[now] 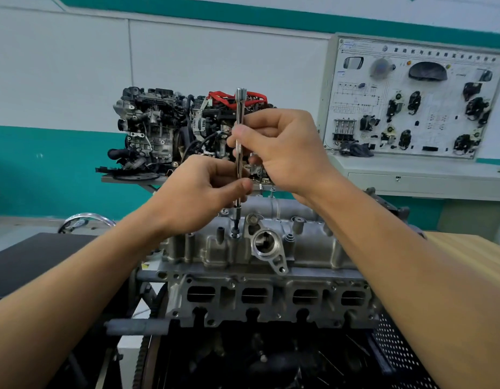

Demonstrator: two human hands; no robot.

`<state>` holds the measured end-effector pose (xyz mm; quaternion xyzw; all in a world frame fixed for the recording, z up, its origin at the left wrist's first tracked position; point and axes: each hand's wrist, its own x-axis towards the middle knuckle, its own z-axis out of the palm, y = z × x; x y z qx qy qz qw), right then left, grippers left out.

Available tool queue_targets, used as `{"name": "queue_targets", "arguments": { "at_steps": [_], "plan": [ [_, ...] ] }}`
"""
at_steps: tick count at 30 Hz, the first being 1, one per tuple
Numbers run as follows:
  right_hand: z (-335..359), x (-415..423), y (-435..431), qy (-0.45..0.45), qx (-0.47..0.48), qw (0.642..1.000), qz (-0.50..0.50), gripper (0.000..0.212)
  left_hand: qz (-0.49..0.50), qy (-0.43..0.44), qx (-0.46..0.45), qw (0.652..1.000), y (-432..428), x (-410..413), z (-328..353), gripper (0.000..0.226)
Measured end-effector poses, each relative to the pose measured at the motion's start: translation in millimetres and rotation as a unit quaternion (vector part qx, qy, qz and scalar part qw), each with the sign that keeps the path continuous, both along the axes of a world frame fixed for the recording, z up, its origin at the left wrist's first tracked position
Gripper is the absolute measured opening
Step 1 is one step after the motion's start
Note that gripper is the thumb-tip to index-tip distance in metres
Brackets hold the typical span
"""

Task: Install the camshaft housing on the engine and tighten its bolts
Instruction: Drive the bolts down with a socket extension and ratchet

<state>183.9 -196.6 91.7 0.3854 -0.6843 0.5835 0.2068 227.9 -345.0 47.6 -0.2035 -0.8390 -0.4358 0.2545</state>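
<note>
Bare forearms reach over the engine [271, 301] on its stand, where the camshaft housing [307, 237] already sits on top of the cylinder head. The left hand [206, 189] curls fingers and thumb round the lower shaft of a long extension bar [239, 113], while the right hand [282, 147] pinches the shaft higher up between thumb and fingertips. The bar stands upright, its tip on a bolt [235, 234] near the housing's front edge. Far-edge bolts [272, 192] appear to stand proud, so most running-down and final tightening likely lie ahead. Beyond are a second engine [159, 127] and a training board [411, 99]
</note>
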Motion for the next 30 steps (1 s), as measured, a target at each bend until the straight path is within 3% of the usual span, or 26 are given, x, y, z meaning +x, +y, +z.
{"name": "queue_targets", "arguments": {
  "at_steps": [2, 5, 10, 13, 18, 21, 26, 30],
  "plan": [
    [0, -1, -1, 0.008, -0.030, 0.999, -0.038, 0.014, 0.043, 0.057, 0.031, 0.997, 3, 0, -6, 0.027],
    [-1, -3, -1, 0.005, -0.038, 0.998, -0.048, 0.022, 0.048, 0.058, 0.063, 0.995, 3, -1, -8, 0.019],
    [1, -2, -2, -0.003, 0.009, 1.000, 0.001, 0.018, -0.031, -0.026, -0.030, 0.999, -5, 1, -1, 0.017],
    [-1, 3, -2, -0.037, 0.010, 0.998, 0.050, 0.025, -0.034, -0.029, -0.053, 0.998, -5, 2, -1, 0.019],
    [-8, 6, -12, 0.027, -0.048, 0.996, -0.068, 0.033, 0.021, 0.070, 0.016, 0.997, 3, 0, -9, 0.034],
    [-5, 5, -11, 0.017, -0.040, 0.996, -0.076, 0.038, 0.029, 0.055, 0.030, 0.998, 1, -3, -8, 0.025],
    [-7, 5, -2, -0.030, 0.032, 0.998, 0.047, 0.022, -0.031, -0.056, -0.037, 0.997, -8, -2, 1, 0.020],
    [-5, 4, -4, 0.018, 0.000, 1.000, -0.021, 0.012, 0.010, -0.019, -0.049, 0.999, -3, 0, 2, 0.024]
  ]
}}
